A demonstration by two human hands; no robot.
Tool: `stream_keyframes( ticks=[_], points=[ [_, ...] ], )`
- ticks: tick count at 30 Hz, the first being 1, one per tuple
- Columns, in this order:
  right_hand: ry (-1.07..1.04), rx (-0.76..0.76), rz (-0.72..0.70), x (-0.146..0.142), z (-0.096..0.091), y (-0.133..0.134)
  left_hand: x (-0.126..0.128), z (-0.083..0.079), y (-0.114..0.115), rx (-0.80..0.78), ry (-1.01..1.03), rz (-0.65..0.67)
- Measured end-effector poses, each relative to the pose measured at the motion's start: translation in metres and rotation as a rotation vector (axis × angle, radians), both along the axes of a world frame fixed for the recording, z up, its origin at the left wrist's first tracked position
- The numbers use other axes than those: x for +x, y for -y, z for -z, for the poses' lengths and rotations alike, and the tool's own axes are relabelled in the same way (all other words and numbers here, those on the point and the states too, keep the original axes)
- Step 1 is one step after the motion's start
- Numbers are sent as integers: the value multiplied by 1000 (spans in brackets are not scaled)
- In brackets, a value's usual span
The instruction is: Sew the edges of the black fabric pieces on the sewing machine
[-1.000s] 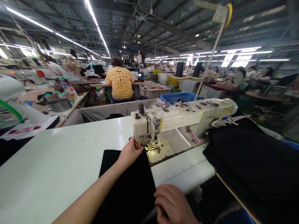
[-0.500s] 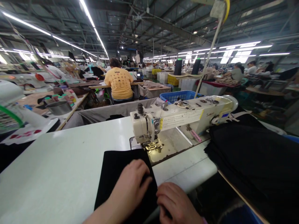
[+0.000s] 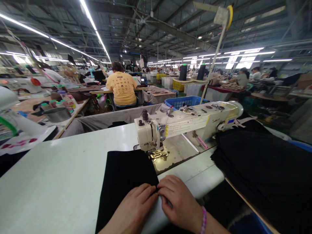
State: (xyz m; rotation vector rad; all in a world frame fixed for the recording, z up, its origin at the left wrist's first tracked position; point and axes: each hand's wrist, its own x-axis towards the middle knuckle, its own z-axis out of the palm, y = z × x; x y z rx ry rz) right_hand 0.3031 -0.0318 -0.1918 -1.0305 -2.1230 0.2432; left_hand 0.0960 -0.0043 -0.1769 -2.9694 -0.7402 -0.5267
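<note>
**Black rectangular piece of cloth (image 3: 126, 172) held flat beside a cream industrial sewing machine (image 3: 185, 125)**

The person's left hand (image 3: 133, 211) lies palm down on the near right part of the cloth. Its fingers are stretched out and unclenched, gripping nothing. The right hand (image 3: 176, 201), with a pink beaded bracelet (image 3: 203, 220) at the wrist, sits just beside it at the cloth's right edge. Its fingers are bent and their tips touch those of the left hand (whether they pinch the edge or only press on it cannot be told).

The cloth lies flat on the white tabletop (image 3: 56, 175), its far right corner just beside the machine's metal presser foot (image 3: 158, 154). To the right of the machine, a heap of black fabric (image 3: 263, 172) covers the end of the table. Behind the machine stands a blue plastic basket (image 3: 181, 101).

Farther back, a person in a yellow T-shirt (image 3: 121, 86) sits facing away at another table. To the left, a round metal bowl (image 3: 56, 114) rests on a wooden bench among small bottles.
</note>
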Motion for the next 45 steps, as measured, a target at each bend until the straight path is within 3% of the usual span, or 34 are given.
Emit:
stream_keyframes(
  ticks=[10,19,25,31,34,41,45],
  points=[
    [116,-44,96,-4,-7,-39,-5,-4,-40,-116,3,-98],
    [270,-86,207,-16,-15,-81,-5,-18,-85,-153,21,-143],
    [215,-121,253,-25,-11,-53,-10,-13,-106,-146,51,-205],
    [110,-112,221,-25,4,-26,-15,6,-118,-143,111,-481],
    [98,-97,204,-26,4,-26,-18,7,-110,-155,76,-580],
    [114,33,151,-51,8,-22,-22,-22,-42,-206,-93,-537],
    [159,88,177,-69,24,-26,-16,-25,-52,-223,-173,-635]
  ],
)
